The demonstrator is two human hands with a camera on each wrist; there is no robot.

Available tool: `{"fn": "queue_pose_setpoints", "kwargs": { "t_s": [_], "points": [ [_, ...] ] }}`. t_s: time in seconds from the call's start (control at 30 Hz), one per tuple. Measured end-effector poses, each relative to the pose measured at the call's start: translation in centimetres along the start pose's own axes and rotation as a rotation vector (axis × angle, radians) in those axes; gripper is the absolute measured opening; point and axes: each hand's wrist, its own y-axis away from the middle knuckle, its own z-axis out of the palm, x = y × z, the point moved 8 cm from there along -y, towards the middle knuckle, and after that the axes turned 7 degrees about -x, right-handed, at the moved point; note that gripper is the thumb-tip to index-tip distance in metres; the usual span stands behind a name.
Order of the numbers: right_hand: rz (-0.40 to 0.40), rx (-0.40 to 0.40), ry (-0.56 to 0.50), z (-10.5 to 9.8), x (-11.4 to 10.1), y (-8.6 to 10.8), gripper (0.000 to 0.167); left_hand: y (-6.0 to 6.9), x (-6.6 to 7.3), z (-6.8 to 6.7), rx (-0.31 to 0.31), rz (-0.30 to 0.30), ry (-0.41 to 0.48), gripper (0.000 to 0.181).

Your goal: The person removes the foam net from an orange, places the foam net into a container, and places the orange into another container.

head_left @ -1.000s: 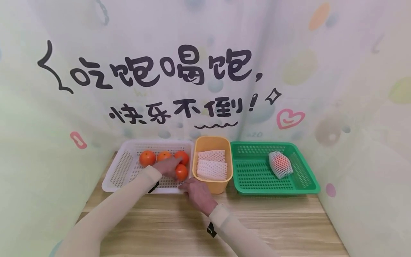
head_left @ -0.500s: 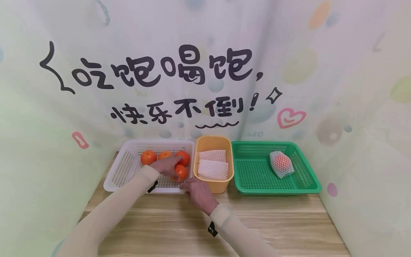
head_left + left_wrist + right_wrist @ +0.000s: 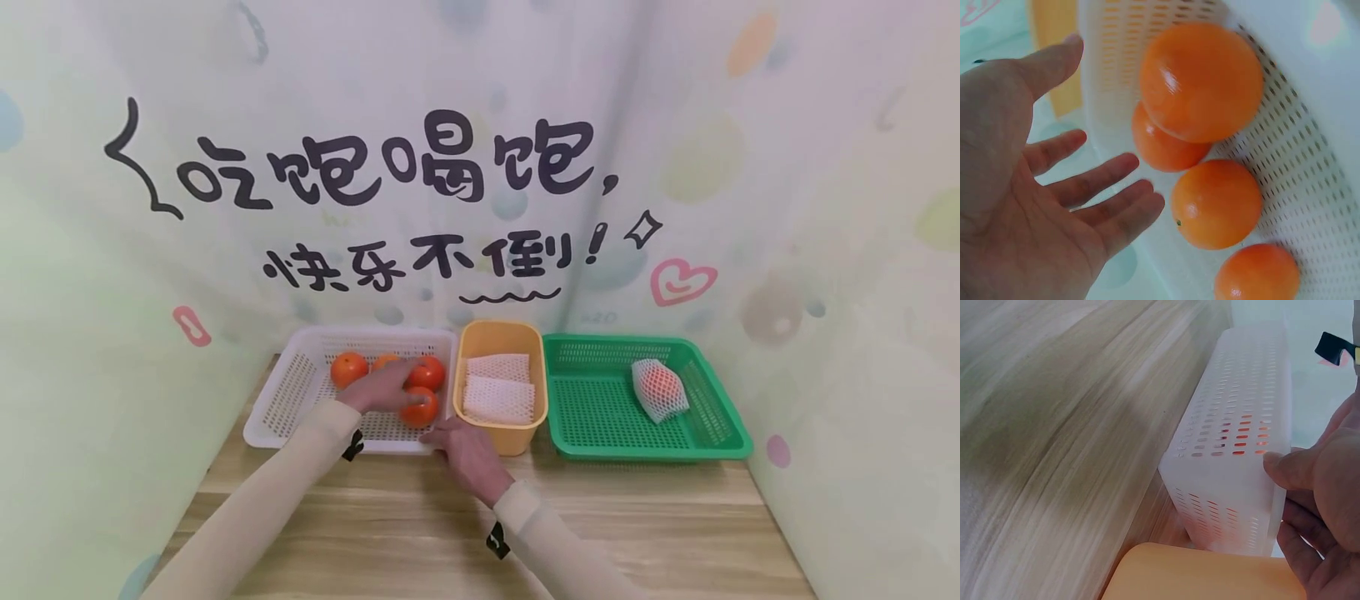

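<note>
Several glossy oranges lie in the white perforated basket (image 3: pixel 288 400). My left hand (image 3: pixel 384 387) hovers over them; in the left wrist view its palm and spread fingers hold nothing, and the largest-looking orange (image 3: pixel 1202 82) is apart from the thumb. Seen from above, the front orange (image 3: pixel 418 410) sits just below the thumb, and one orange behind is partly hidden by the hand. My right hand (image 3: pixel 468 454) grips the basket's rim at its front right corner; the right wrist view shows the thumb (image 3: pixel 1288 469) against the outer wall, fingers behind the rim.
A yellow bin (image 3: pixel 501 333) with white foam net sleeves (image 3: pixel 498 398) stands beside the basket. Right of it is a green basket (image 3: pixel 592 408) holding one fruit in a foam net (image 3: pixel 660 388). Bare wood table (image 3: pixel 405 517) lies in front; a printed curtain hangs behind.
My left hand has drawn slightly left and its fingers have spread. The front orange has shifted a little left and nearer. My right hand keeps its place on the rim.
</note>
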Motion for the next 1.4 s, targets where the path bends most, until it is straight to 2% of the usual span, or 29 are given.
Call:
{"fn": "queue_pose_setpoints", "kwargs": {
  "t_s": [0.27,0.43,0.57,0.7,0.83,0.97,1.2,1.4],
  "points": [
    [-0.038,0.003,0.012,0.1,-0.1,0.3,0.028,2.4,1.2,-1.0,0.147,0.004,-0.007,0.074],
    [-0.054,-0.054,-0.106,0.3,0.2,0.5,0.029,3.6,1.2,-1.1,0.23,-0.006,0.029,0.07],
    [-0.09,-0.089,-0.176,0.2,0.2,1.0,0.037,4.3,1.0,-0.7,0.266,-0.024,0.08,0.071],
    [-0.099,-0.102,-0.222,-0.8,0.1,1.7,0.048,4.9,1.0,-0.2,0.296,-0.035,0.115,0.072],
    [-0.092,-0.073,-0.231,-2.4,0.2,2.5,0.059,5.3,1.4,0.5,0.329,-0.017,0.143,0.069],
    [-0.074,-0.014,-0.197,-4.1,0.9,3.4,0.067,5.7,2.2,1.7,0.336,0.006,0.169,0.067],
    [0.023,0.045,-0.177,-6.4,3.8,5.4,0.078,6.1,3.9,4.2,0.333,0.06,0.163,0.057],
    [0.1,0.063,-0.194,-8.1,6.4,6.8,0.083,6.4,4.0,6.2,0.311,0.029,0.116,0.05]
  ]
}}
